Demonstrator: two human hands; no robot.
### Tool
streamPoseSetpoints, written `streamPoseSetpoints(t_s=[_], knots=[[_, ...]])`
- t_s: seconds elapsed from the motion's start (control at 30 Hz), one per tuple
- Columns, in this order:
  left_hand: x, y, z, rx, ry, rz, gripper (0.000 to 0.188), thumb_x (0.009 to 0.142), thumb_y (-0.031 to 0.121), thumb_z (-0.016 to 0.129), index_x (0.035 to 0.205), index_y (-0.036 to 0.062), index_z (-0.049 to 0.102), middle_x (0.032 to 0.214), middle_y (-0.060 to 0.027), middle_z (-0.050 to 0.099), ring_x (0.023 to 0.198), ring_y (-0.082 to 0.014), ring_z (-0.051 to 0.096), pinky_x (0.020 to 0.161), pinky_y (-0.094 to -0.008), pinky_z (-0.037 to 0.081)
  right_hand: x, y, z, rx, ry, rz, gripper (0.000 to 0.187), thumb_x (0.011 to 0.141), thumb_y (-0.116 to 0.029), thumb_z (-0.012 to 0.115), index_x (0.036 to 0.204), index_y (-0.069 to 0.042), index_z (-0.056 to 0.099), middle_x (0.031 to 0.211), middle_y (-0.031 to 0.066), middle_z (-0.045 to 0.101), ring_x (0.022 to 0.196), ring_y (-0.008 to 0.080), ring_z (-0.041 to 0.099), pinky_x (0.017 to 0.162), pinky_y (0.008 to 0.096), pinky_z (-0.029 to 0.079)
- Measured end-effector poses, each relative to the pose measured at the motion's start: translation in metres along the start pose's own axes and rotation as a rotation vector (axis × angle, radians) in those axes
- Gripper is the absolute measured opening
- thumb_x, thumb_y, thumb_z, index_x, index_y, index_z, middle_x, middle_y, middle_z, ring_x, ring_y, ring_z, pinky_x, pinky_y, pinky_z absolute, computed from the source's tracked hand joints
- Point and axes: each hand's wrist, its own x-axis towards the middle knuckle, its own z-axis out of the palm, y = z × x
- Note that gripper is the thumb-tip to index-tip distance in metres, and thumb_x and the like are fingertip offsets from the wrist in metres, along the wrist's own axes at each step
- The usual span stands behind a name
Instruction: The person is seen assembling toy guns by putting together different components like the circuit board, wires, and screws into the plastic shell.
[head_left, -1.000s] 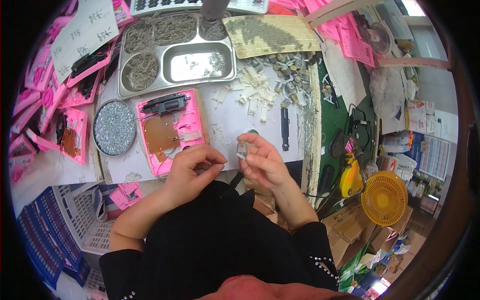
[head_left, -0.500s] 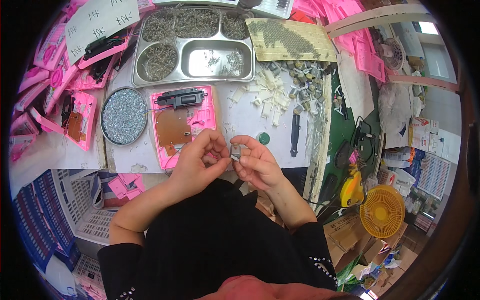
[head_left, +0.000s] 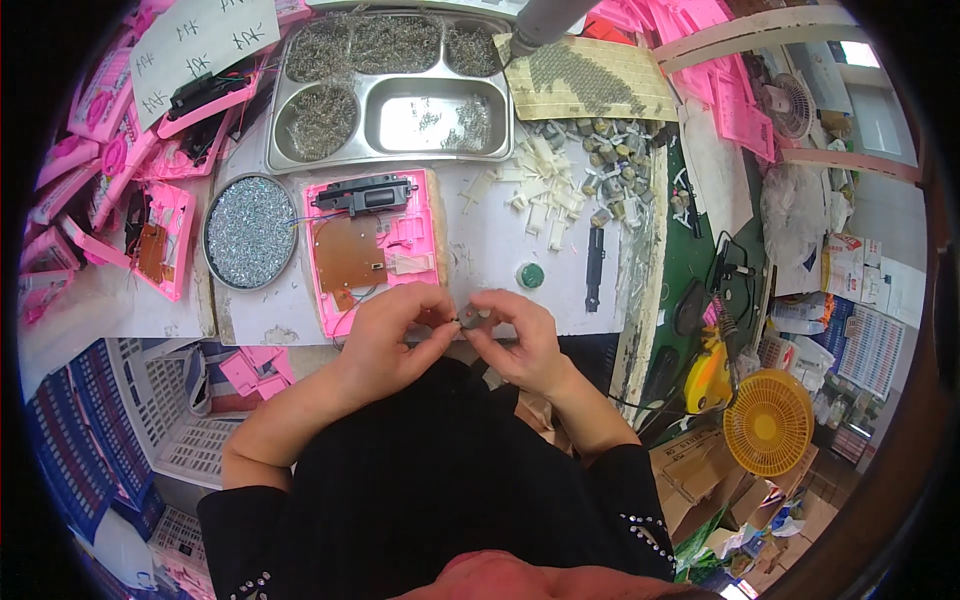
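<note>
Head view: both hands meet at the near edge of the counter [head_left: 480, 250], just in front of the body. Small grey part [head_left: 472, 317] sits between them, pinched at the fingertips. Left hand [head_left: 392, 335] grip closed on the part's left side w/ thumb and forefinger; right hand [head_left: 520, 335] grip closed on its right side, fingers curled over it. Part is mostly hidden by fingers, shape can't be told beyond small and greyish.

Just beyond the left hand, touching its knuckles in view: pink plastic housing [head_left: 375, 250] lying open, brown circuit board [head_left: 348, 255] inside, black module [head_left: 362, 195] at its far end. Left of that, round tin of small metal bits [head_left: 250, 232]. Farther back, steel compartment tray [head_left: 390, 90] w/ more metal bits. Near the right hand: green round cap [head_left: 530, 275] and a black pen-like tool [head_left: 595, 268], both apart from the fingers.
</note>
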Motion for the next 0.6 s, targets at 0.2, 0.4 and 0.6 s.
streamPoseSetpoints(t_s=[0.2,0.4,0.6], knots=[[0.001,-0.011,-0.012,0.178,0.082,0.37,0.031,0.079,-0.004,0.081,0.104,0.0023,0.064,0.094,-0.013,0.07,0.083,-0.0302,0.071,0.071,-0.0379,0.056,0.034,-0.021,-0.018,-0.101,-0.067,-0.103,0.046,0.074,0.003,0.081,0.117,-0.004,0.067,0.097,0.0114,0.07,0.08,0.0256,0.068,0.066,0.0351,0.055],[0.0,-0.003,-0.017,0.017,0.099,0.22,0.024,0.08,-0.005,0.08,0.099,0.0011,0.067,0.093,-0.0134,0.071,0.084,-0.0275,0.07,0.073,-0.035,0.056,0.037,-0.016,-0.006,-0.047,0.025,-0.281,0.05,0.067,0.004,0.081,0.115,-0.005,0.069,0.099,0.011,0.07,0.083,0.0299,0.068,0.069,0.0372,0.056],[-0.003,-0.005,-0.019,0.017,0.088,0.195,0.024,0.081,-0.008,0.077,0.1,0.0006,0.064,0.095,-0.0151,0.069,0.085,-0.0282,0.069,0.075,-0.0356,0.055,0.043,-0.016,-0.005,-0.071,-0.012,-0.327,0.052,0.067,0.005,0.08,0.116,-0.004,0.069,0.1,0.0112,0.069,0.085,0.0303,0.068,0.07,0.0374,0.056]])
